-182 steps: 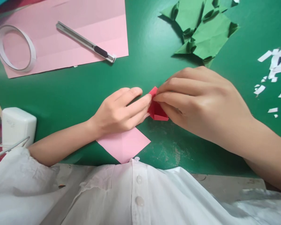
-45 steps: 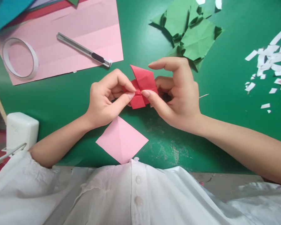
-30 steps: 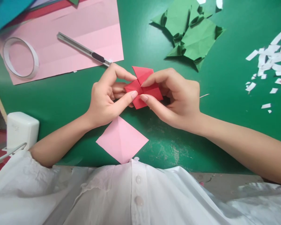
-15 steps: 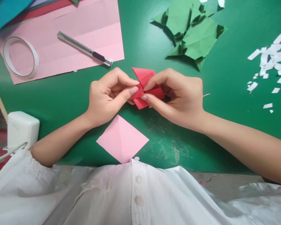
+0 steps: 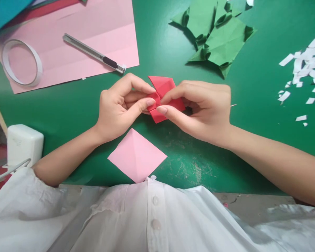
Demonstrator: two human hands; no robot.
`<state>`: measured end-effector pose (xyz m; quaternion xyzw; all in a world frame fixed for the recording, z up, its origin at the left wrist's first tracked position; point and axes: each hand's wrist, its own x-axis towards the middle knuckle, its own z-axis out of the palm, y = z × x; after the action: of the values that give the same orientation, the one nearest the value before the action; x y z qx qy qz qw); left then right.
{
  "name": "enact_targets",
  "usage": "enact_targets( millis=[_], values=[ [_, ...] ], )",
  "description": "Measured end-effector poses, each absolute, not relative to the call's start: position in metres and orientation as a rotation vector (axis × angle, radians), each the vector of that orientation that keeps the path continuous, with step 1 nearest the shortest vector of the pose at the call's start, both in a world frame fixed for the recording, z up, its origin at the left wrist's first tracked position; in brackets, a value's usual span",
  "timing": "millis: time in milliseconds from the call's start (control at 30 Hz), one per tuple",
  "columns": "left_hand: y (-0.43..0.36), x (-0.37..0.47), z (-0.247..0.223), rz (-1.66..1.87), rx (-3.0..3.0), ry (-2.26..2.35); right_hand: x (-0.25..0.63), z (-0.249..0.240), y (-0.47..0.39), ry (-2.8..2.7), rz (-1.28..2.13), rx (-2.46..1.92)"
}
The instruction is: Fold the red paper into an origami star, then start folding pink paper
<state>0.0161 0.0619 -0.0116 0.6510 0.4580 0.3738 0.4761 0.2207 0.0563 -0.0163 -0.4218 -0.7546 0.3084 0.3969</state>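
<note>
A folded red paper [image 5: 165, 85] is held between both hands above the green table. My left hand [image 5: 122, 108] pinches its left corner between thumb and fingers. From the right, my right hand [image 5: 204, 108] grips the paper near its middle, the thumb at the front and the index fingertip pressed on a fold. The other right fingers are partly hidden behind the paper. Just below the hands, a creased pink paper square [image 5: 137, 155] lies like a diamond at the table's near edge.
Pink sheets [image 5: 94, 21] at the upper left carry a tape roll [image 5: 38, 66] and a box cutter [image 5: 91, 52]. Folded green paper pieces [image 5: 225, 42] lie at the top. White scraps [image 5: 308, 63] are scattered right. A white box [image 5: 25, 143] stands at the left edge.
My right hand's fingers have shifted slightly on the red paper, and the knuckles sit a little further right. The view has moved very slightly.
</note>
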Motion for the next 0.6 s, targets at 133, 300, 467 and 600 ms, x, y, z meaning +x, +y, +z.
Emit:
enact_targets(
  millis=[133, 300, 467, 600],
  values=[
    [0.0621, 0.0161, -0.0108, 0.891, 1.576, 1.134, 0.2188, -0.0173, 0.0554, -1.900, 0.767, -1.131],
    [0.0628, 0.0142, -0.0115, 0.827, 1.542, 1.091, 0.2191, -0.0165, 0.0562, -1.945, 0.787, -1.107],
    [0.0642, 0.0123, -0.0126, 0.799, 1.532, 1.064, 0.2189, -0.0160, 0.0558, -1.984, 0.770, -1.140],
    [0.0645, 0.0138, -0.0103, 0.813, 1.556, 1.102, 0.2189, -0.0163, 0.0553, -1.984, 0.726, -1.131]
  ],
)
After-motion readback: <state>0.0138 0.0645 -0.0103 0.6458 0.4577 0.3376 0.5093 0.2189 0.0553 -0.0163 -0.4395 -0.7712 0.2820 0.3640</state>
